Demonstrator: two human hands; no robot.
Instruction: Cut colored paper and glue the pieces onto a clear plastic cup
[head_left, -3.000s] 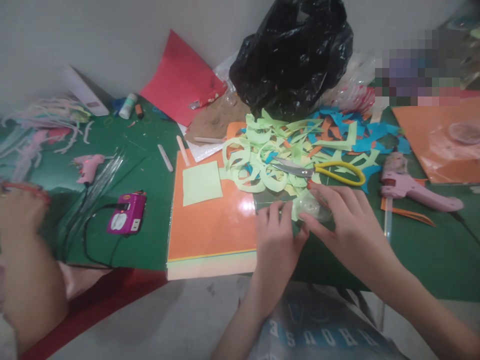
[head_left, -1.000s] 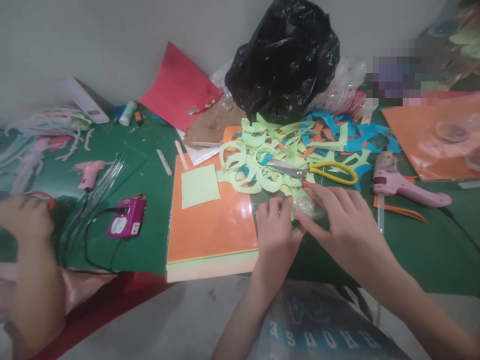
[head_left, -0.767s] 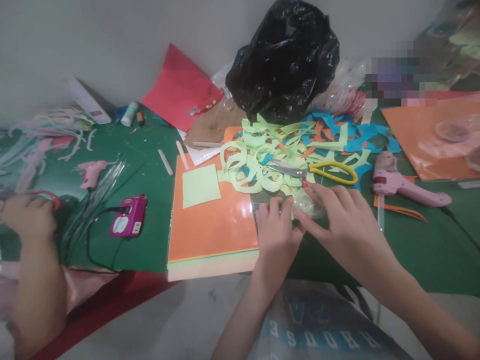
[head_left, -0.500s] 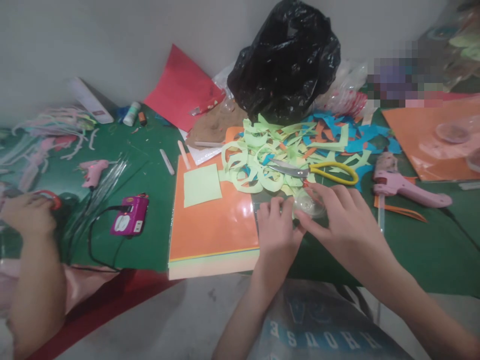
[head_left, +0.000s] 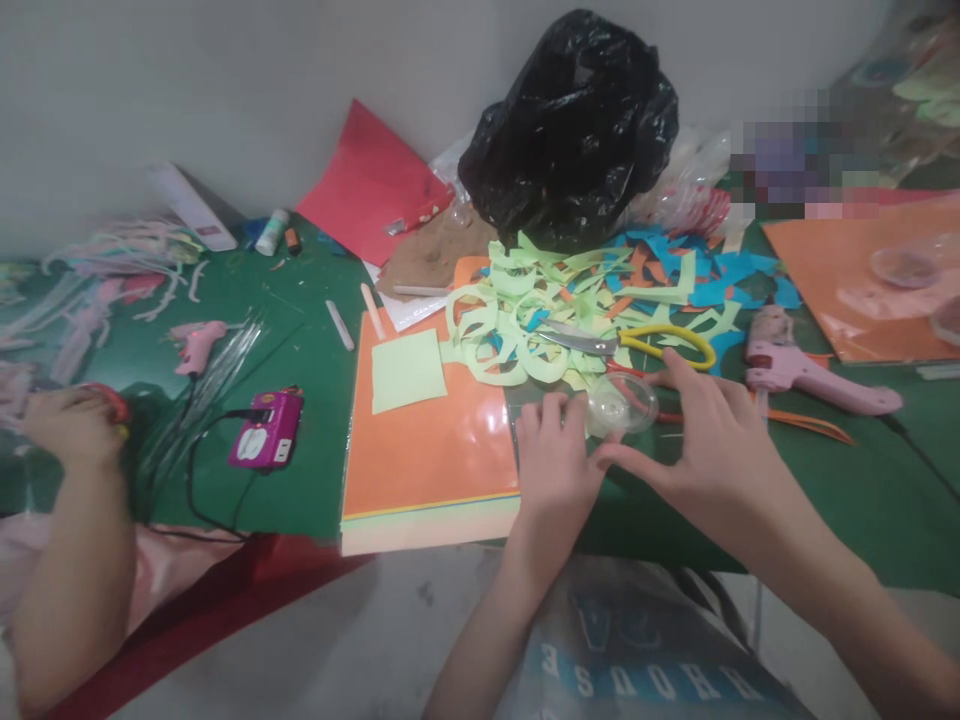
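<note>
Plainly, right hand (head_left: 716, 445) spread wide beside clear plastic piece (head_left: 621, 404) — left hand (head_left: 556, 462) curled alongside, grip unclear.

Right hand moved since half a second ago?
Yes: against the yellow-handled scissors, the right hand has opened out rightward, its index fingertip now by the handle instead of at the clear plastic cup.

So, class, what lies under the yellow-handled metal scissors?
Beneath the scissors, a tangle of pale-green paper scraps shows, plus a blue paper scrap near the tip; whatever the blades cover is hidden.
</note>
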